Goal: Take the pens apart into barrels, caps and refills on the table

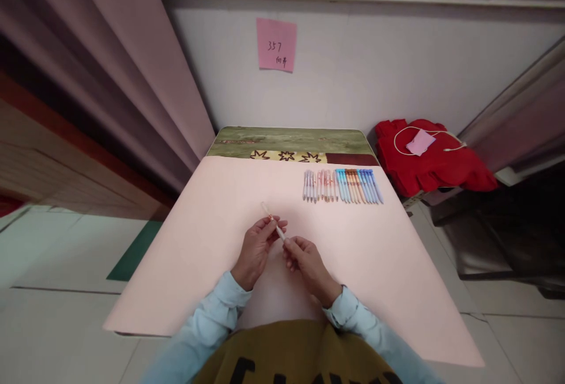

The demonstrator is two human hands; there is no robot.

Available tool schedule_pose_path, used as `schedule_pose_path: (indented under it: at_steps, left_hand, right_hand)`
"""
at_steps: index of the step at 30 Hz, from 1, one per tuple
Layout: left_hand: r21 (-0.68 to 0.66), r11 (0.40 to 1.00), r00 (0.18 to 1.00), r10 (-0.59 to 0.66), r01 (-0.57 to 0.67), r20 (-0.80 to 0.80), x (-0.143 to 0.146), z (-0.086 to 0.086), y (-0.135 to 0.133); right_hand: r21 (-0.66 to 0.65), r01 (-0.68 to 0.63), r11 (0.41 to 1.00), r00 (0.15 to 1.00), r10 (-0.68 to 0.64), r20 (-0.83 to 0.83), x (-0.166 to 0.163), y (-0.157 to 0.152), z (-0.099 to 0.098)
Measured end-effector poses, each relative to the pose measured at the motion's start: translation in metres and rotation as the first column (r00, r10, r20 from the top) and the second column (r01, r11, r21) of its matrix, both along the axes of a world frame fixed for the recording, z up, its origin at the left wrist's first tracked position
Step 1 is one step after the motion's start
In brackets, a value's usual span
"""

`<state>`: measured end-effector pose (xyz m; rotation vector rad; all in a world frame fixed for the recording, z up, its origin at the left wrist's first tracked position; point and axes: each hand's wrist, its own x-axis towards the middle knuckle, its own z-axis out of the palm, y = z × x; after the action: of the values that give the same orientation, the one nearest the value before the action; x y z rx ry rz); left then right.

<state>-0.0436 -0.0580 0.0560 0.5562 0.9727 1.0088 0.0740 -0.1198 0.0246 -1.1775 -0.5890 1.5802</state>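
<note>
Between my two hands, above the pale pink table cover, is a slim whitish pen (279,231) with a clear upper end, held at a slant. My left hand (259,244) pinches its middle between thumb and fingers. At the lower end, my right hand (308,260) closes thumb and fingers around the tip, so the tip itself is hidden. Beyond the hands, a row of several pens (342,186) lies side by side on the cover, running from clear and pinkish ones on the left to light blue, brown and darker blue ones on the right.
The pink cover (198,243) spreads over the table, with a green patterned strip (291,136) showing at its far edge. A red cloth bundle (424,166) with a white cable and pink paper stands to the right. A pink note (276,44) sticks to the wall.
</note>
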Motion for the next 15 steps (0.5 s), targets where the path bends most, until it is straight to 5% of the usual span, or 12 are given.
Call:
schedule_pose_path:
  at_steps: [11, 15]
  left_hand:
    - [0.017, 1.000, 0.999, -0.018, 0.018, -0.028, -0.0010, -0.0026, -0.0017]
    - [0.011, 0.997, 0.997, 0.072, -0.072, -0.001, -0.0038, -0.0022, 0.0011]
  right_hand:
    - [-0.045, -0.044, 0.998, 0.998, 0.041, -0.053, -0.0008, 0.0005, -0.0029]
    - [-0.022, -0.035, 0.999, 0.999, 0.035, -0.002, -0.0008, 0.0004, -0.0060]
